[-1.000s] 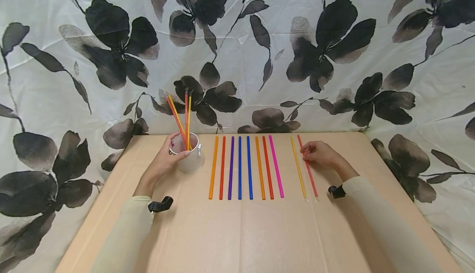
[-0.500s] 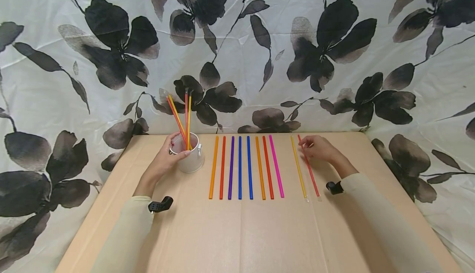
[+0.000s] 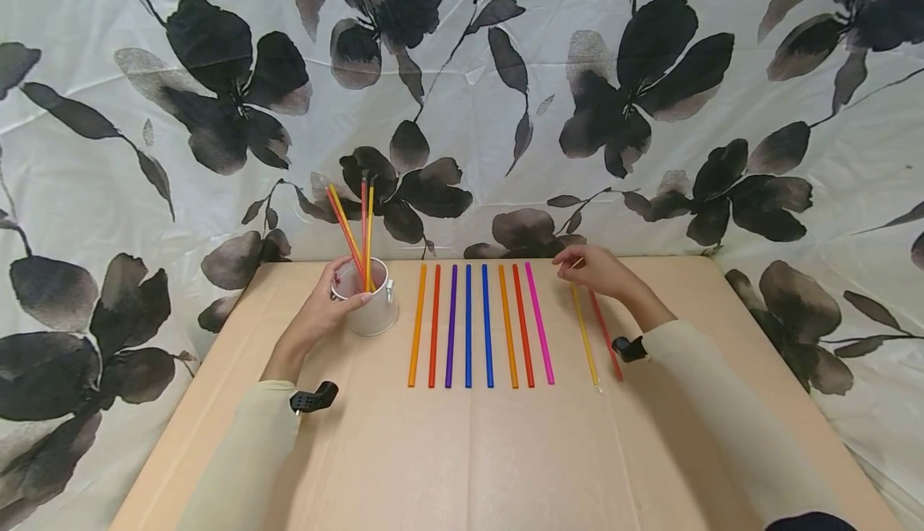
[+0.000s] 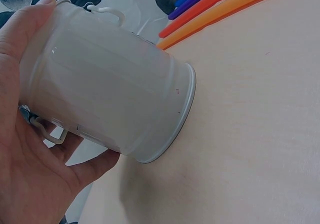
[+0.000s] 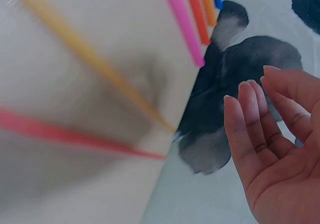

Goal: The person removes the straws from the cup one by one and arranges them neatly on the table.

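Observation:
My left hand (image 3: 321,306) grips a small white pail (image 3: 372,318) at the left of the table, fingers and thumb round its upper wall. Several thin yellow and red sticks (image 3: 369,234) stand leaning in the pail. My right hand (image 3: 595,272) hovers over the far ends of a thin yellow stick (image 3: 585,338) and a thin red stick (image 3: 606,334), which lie at the right. In the right wrist view, its fingers (image 5: 242,119) are loosely bent with nothing between them. The yellow stick's tip there looks clear.
Several coloured sticks lie side by side mid-table, from an orange one (image 3: 416,326) past a purple one (image 3: 451,326) to a pink one (image 3: 540,322). A floral cloth (image 3: 498,130) hangs behind the table's (image 3: 469,451) far edge.
My right hand has left the red stick and shifted left and slightly away from me, above the yellow stick's far end. My left hand and the pail stay in place.

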`<state>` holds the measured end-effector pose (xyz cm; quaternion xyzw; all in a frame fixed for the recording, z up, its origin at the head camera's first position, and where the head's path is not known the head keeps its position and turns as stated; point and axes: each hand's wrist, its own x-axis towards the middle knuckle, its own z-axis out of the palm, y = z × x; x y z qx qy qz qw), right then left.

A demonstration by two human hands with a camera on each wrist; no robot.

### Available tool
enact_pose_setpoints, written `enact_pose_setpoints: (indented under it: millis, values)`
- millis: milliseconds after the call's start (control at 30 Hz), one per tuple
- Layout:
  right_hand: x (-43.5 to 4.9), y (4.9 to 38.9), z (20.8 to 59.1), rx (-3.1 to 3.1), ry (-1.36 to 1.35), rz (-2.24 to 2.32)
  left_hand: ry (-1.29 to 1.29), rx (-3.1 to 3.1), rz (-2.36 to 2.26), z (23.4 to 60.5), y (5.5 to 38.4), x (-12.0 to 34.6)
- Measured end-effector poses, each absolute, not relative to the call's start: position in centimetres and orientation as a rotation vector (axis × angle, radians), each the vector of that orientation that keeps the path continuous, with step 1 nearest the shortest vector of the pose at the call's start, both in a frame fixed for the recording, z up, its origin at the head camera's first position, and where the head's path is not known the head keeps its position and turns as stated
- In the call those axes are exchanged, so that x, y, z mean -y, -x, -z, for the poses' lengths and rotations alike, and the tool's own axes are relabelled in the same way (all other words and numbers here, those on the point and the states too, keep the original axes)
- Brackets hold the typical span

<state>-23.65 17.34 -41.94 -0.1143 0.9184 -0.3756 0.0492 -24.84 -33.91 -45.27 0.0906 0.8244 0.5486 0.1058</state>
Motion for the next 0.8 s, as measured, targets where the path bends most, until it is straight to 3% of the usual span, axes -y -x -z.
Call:
enact_pose_setpoints:
  millis: [800]
  values:
    - [-4.6,27.4,38.2,-2.674,0.596,1.287,-0.242,-2.441,-1.591,45.0,24.5,33.8]
